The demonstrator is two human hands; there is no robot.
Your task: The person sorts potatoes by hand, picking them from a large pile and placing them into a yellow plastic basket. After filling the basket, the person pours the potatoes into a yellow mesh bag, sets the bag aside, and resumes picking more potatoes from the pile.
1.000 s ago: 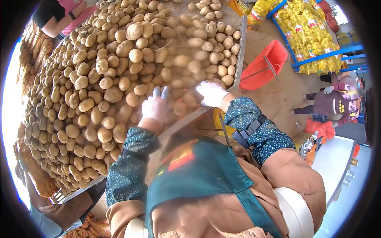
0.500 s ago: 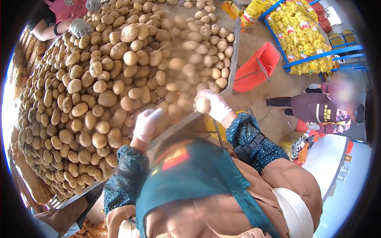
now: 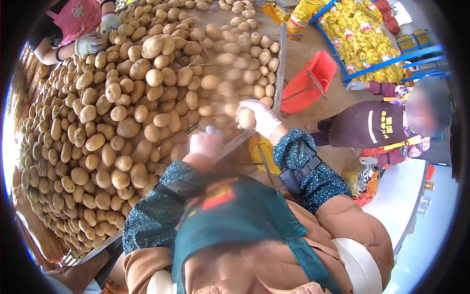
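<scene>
My right hand (image 3: 262, 117), in a white glove, is closed around a potato (image 3: 246, 118) near the metal edge of the sorting table (image 3: 237, 142). To its left, my left hand (image 3: 205, 143), also in a pale glove, hovers over the potatoes beside the same edge. Motion blurs its fingers, and I cannot tell whether it holds anything. A large heap of potatoes (image 3: 128, 126) covers most of the table; those just beyond my hands look hazy and blurred.
Across the heap, a co-worker's gloved hand (image 3: 92, 43) rests on potatoes. A red bin (image 3: 306, 88) stands right of the table. Farther right are yellow mesh sacks (image 3: 362, 36) in a blue rack (image 3: 391, 64) and a person in a dark apron (image 3: 377, 125). Below the table edge hangs something yellow (image 3: 263, 156).
My left hand has moved right, closer to my right hand, which still grips a potato. The person at right has shifted and extended an arm. The co-worker's hands across the heap have moved.
</scene>
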